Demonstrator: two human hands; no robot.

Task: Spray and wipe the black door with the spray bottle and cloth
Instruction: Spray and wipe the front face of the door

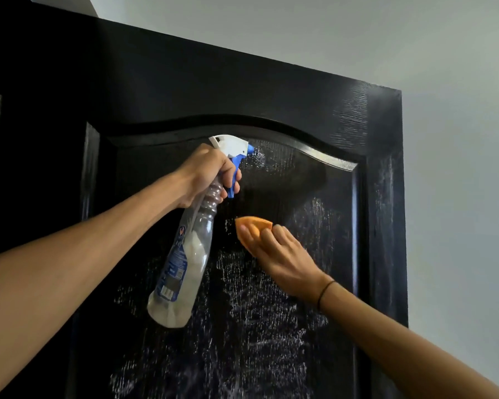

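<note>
- Left hand [205, 171] grips spray bottle [182, 254] neck, fingers on the blue trigger, nozzle near top of black door [185, 82] panel.
- Right hand [283, 257] presses orange cloth [252, 228] flat on panel, fingers straight.
- Foam streaks cover mid/lower panel; spraying approx. done, wiping mostly left.
- Frame edges possibly wet, too blurry to tell.

Black door [242, 82] streaked white; orange cloth [255, 227]; clear, blue-labelled spray bottle [185, 254].
</note>
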